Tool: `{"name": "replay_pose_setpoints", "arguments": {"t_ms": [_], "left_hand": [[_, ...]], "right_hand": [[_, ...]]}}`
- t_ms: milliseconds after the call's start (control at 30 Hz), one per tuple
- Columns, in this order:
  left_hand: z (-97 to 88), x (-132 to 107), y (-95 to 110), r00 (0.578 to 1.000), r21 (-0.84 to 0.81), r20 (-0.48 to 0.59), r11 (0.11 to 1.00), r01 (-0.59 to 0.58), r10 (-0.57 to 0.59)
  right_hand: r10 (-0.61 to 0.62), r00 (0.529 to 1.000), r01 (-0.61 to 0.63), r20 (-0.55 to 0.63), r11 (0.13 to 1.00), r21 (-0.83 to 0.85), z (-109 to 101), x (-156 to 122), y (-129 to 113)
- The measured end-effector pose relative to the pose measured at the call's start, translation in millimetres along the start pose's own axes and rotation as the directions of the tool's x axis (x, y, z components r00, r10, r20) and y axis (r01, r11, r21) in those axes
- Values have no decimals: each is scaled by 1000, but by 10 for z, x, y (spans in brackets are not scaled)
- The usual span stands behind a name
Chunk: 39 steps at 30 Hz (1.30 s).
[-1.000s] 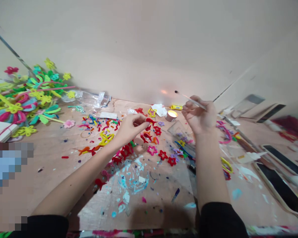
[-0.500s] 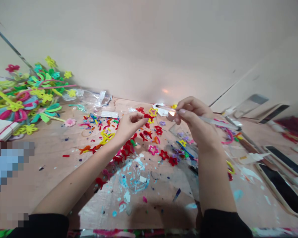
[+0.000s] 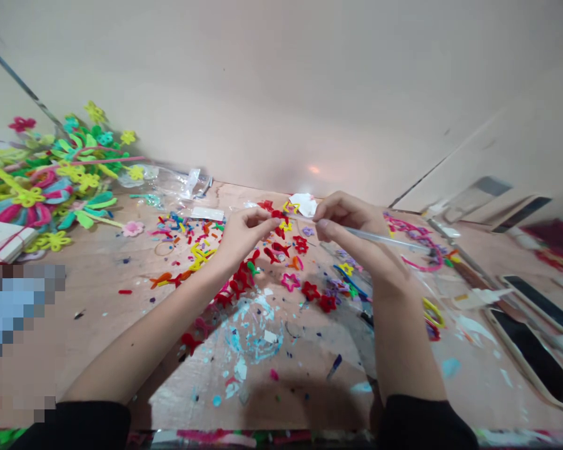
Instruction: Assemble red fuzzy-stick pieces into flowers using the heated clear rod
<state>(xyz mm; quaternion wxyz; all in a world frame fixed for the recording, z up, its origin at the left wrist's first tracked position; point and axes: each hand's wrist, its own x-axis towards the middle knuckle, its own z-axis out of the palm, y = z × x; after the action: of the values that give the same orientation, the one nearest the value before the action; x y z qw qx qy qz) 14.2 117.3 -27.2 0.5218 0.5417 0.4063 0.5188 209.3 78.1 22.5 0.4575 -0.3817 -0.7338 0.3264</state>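
Note:
My left hand (image 3: 242,234) pinches a small red pipe-cleaner flower (image 3: 278,217) above the wooden table (image 3: 98,294). My right hand (image 3: 351,228) is closed round a thin clear stick (image 3: 385,239), whose tip points left and nearly touches the red flower. The two hands are close together at the middle of the view. Below them lie several red flower pieces (image 3: 309,291), a pink star (image 3: 289,282) and other loose coloured shapes.
A heap of finished pipe-cleaner flowers (image 3: 51,181) fills the far left. Clear plastic bags (image 3: 178,182) lie by the wall. Dried blue glue smears (image 3: 253,325) mark the table's middle. Dark flat trays (image 3: 530,350) and tools sit at the right.
My right hand swung the stick from pointing up and left over the candle to lying level, and moved left until its tip met the red flower in my left hand.

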Motion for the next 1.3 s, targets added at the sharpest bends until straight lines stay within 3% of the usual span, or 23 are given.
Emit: {"name": "replay_pose_setpoints", "arguments": {"t_ms": [1300], "left_hand": [[12, -23, 31, 1000, 14, 22, 1000, 8, -8]], "right_hand": [[-21, 1000, 21, 4, 960, -281, 6, -5, 41]]}}
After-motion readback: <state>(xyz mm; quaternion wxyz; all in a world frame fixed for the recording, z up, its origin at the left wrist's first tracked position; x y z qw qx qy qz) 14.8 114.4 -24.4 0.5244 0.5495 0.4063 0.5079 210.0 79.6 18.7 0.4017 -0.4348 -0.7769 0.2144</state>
